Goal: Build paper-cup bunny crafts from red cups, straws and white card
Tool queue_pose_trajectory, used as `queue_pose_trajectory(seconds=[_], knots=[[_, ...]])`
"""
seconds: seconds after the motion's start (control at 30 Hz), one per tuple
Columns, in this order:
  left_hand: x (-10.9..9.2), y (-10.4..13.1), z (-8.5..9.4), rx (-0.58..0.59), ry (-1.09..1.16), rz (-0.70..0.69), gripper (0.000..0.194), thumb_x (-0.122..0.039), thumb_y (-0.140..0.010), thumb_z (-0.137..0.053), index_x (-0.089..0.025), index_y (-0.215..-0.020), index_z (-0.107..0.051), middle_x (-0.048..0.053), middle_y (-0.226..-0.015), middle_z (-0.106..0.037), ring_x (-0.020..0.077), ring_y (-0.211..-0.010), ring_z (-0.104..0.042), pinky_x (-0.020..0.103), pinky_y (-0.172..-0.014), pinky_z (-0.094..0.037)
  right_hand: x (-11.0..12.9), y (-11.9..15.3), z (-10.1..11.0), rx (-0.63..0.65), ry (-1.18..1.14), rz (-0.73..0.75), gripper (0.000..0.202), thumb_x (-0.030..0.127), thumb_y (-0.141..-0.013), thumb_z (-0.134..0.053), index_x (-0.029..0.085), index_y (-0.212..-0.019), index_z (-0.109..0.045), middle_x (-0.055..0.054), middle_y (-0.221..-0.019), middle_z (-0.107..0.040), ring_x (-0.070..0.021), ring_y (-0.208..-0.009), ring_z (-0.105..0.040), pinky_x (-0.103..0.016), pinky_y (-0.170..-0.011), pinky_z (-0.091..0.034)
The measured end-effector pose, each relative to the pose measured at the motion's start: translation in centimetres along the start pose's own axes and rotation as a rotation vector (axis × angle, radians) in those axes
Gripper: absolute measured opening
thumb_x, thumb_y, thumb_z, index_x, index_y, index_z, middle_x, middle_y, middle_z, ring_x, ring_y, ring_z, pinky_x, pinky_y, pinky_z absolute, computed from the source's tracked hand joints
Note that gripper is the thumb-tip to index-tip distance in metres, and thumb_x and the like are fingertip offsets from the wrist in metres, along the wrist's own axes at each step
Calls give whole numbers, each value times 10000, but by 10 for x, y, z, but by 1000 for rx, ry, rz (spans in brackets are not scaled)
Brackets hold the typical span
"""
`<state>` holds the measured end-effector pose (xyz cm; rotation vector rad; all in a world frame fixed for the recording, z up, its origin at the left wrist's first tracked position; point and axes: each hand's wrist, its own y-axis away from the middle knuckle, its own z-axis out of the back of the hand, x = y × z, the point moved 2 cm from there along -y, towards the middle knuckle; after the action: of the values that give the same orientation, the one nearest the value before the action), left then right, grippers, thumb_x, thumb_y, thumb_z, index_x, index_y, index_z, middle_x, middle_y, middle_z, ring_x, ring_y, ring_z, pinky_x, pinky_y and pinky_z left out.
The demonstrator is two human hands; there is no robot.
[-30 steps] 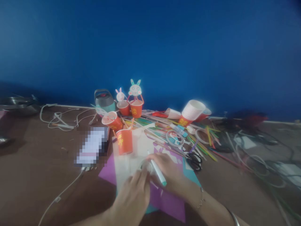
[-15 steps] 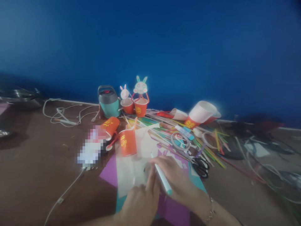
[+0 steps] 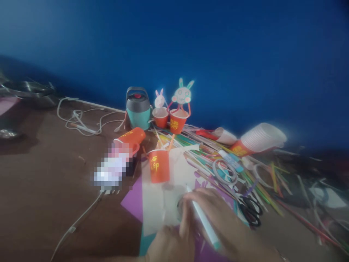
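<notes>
My right hand is closed around a white marker pen with a teal end, tilted, its other end pointing away over the white paper. My left hand rests low on the sheets, index finger pointing forward and the other fingers curled. At that fingertip is a small, round, greyish thing, blurred and half covered by my hands; its kind does not show. Purple paper and teal paper lie underneath. An orange paper cup stands on the white sheet just beyond my hands.
Black-handled scissors, a roll of tape and many coloured sticks lie to the right. Stacked paper cups lean behind them. Two rabbit-topped cups and a teal flask stand by the wall; a blurred-out phone-like item trails a cable.
The view has tilted and turned, so most things sit farther right and the right side lower. Both hands keep nearly the same pose; the marker is still in my right hand.
</notes>
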<state>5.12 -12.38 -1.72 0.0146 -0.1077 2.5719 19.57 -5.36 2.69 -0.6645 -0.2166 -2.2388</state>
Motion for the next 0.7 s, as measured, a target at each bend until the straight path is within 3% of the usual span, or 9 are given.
queue_pose_trajectory(seconds=[0.1,0.17,0.33,0.43,0.53,0.63,0.7], knots=[[-3,3,-7,2,32,37,447,-133,-846,-523,-208,-1281,-591,214,-1267,-612,92,-407,-554,228,-337,-441,-6,-3,10,116,-58,-30,652,88,-738,-541,290,-1347,-426,-77,-1264,-570,-283,-1173,-514,-440,-995,-433],[-5,3,-10,-16,16,42,430,-139,-852,-535,-195,-1275,-595,217,-1222,-639,88,-400,-549,214,-330,-431,-8,-11,18,167,-116,-68,541,148,-784,-562,305,-1296,-485,-63,-1248,-588,-279,-1148,-536,-432,-959,-456],[-4,-2,0,-191,-158,-25,305,-232,-914,-486,-131,-1158,-639,238,-1264,-602,61,-350,-504,206,-303,-389,6,-47,36,148,-260,-206,268,290,-944,-441,283,-1149,-614,-41,-1061,-680,-217,-988,-615,-371,-874,-478],[-2,-2,4,-239,-190,-75,269,-242,-919,-480,-111,-1093,-638,223,-1168,-663,69,-359,-498,209,-323,-370,20,-64,33,163,-353,-224,239,315,-925,-480,239,-1044,-672,-33,-1019,-689,-189,-973,-622,-314,-873,-469],[-3,0,-1,-201,-176,-98,258,-243,-896,-509,-96,-1072,-628,174,-946,-729,81,-381,-490,206,-357,-350,28,-74,22,253,-369,-231,163,205,-847,-531,210,-906,-683,5,-811,-675,-152,-822,-633,-255,-778,-471],[-6,1,-9,-203,-175,-99,247,-238,-863,-540,-100,-1045,-632,80,-690,-688,86,-374,-453,206,-373,-307,32,-80,14,350,-354,-173,131,126,-789,-518,182,-788,-636,28,-713,-617,-110,-676,-579,-212,-664,-438],[-8,1,-12,-246,-174,-98,229,-243,-848,-548,-104,-1002,-645,46,-604,-639,88,-360,-428,213,-371,-282,33,-85,13,384,-308,-113,113,130,-791,-517,171,-732,-603,22,-728,-608,-106,-680,-549,-213,-660,-414]])
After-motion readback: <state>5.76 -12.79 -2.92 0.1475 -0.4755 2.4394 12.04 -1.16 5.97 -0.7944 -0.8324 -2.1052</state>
